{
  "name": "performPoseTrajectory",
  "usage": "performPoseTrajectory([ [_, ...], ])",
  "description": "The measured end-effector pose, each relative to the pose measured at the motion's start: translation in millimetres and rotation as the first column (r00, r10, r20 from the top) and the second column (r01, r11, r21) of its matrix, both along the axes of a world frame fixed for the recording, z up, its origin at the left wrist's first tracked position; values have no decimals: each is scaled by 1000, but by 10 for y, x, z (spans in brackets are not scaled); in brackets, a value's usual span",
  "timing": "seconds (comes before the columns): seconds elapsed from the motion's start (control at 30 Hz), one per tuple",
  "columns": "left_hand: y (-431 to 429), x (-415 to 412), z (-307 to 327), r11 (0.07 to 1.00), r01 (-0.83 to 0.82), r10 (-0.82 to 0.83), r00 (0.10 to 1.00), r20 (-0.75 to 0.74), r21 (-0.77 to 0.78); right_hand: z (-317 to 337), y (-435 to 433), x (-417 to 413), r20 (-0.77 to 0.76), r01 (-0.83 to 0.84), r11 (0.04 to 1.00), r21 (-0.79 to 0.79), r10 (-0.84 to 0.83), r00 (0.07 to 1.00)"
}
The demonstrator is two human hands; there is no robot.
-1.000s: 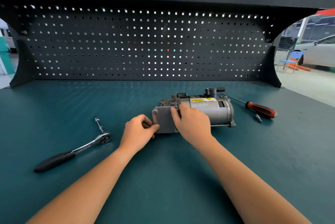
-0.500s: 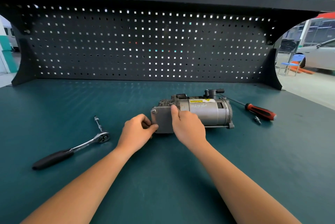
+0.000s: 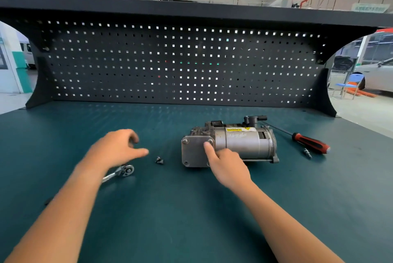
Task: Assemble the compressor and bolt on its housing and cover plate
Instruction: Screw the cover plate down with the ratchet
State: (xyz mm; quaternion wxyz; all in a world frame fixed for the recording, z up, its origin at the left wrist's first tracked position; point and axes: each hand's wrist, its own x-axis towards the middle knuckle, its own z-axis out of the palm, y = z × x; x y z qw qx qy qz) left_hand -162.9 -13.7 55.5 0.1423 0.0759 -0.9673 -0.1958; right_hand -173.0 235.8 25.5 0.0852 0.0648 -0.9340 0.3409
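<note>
Pressing cover plate (image 3: 195,151) with right hand (image 3: 228,166) forefinger, left hand (image 3: 116,149) blurred, seemingly empty

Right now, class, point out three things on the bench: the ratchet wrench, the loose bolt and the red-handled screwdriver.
ratchet wrench (image 3: 126,169), head view, on its round ratchet head.
loose bolt (image 3: 159,160), head view, on its dark body.
red-handled screwdriver (image 3: 311,143), head view, on the middle of its grip.

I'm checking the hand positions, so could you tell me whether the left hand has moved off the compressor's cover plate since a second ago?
Yes. The left hand has moved left, off the cover plate, above the ratchet.
</note>
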Motion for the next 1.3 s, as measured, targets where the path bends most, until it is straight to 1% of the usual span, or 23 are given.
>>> performPoseTrajectory([
  [0.03,-162,43,10,996,-45,55,988,145,-71,-31,11,16,32,-31,999,14,31,999],
  [0.1,-348,112,-64,982,-64,133,905,405,-179,-89,-13,54,77,-96,994,47,93,993],
  [0.13,-386,120,-122,980,-61,142,883,448,-190,-111,-44,76,85,-119,991,66,114,990],
  [0.17,-405,124,-172,982,-57,133,889,439,-183,-122,-81,101,85,-134,988,79,127,988],
  [0.23,-417,112,-255,987,-32,88,927,364,-157,-126,-144,153,61,-164,985,62,160,985],
  [0.27,-418,95,-299,994,-32,62,951,303,-103,-126,-165,175,48,-187,981,44,185,982],
  [0.3,-414,73,-336,999,-43,38,976,213,21,-127,-180,191,41,-211,977,27,210,977],
  [0.33,-401,61,-359,978,-49,28,994,105,204,-130,-188,209,38,-233,972,8,232,972],
  [0.4,-400,48,-352,841,-13,103,985,-137,540,-145,-209,246,39,-269,962,-52,271,962],
  [0.43,-410,50,-312,762,32,157,960,-232,647,-146,-224,265,38,-277,957,-87,281,959],
  [0.5,-423,94,-187,615,159,217,907,-360,773,-125,-262,300,51,-265,945,-190,280,959],
  [0.57,-384,186,-67,526,289,203,871,-448,800,-58,-339,324,132,-206,889,-410,281,951],
  [0.6,-342,240,-30,534,337,167,857,-487,776,-7,-396,319,185,-148,827,-542,289,939],
  [0.63,-283,294,-3,575,369,127,841,-525,731,57,-462,311,232,-83,746,-661,308,922],
  [0.7,-149,405,38,709,413,46,782,-622,572,198,-607,289,269,43,506,-862,384,883],
  [0.73,-67,471,66,776,445,-29,733,-680,447,272,-669,288,248,101,339,-935,427,870],
  [0.8,85,619,117,862,500,-292,627,-723,85,381,-760,310,162,181,6,-983,479,863],
  [0.83,145,686,111,863,495,-422,587,-691,-106,400,-787,322,117,192,-107,-976,486,866],
  [0.87,197,749,76,844,468,-514,568,-642,-261,403,-800,335,92,199,-172,-965,489,868],
  [0.93,263,859,-75,795,401,-605,577,-549,-455,368,-797,370,115,250,-201,-947,513,850],
  [1.03,307,933,-338,740,337,-635,636,-439,-582,266,-774,412,232,359,-137,-923,544,806],
  [1.13,337,921,-408,726,273,-600,700,-387,-631,186,-787,405,309,406,-105,-908,488,817],
  [1.3,379,910,-427,740,229,-555,739,-382,-633,154,-811,359,319,407,-74,-911,499,806],
])
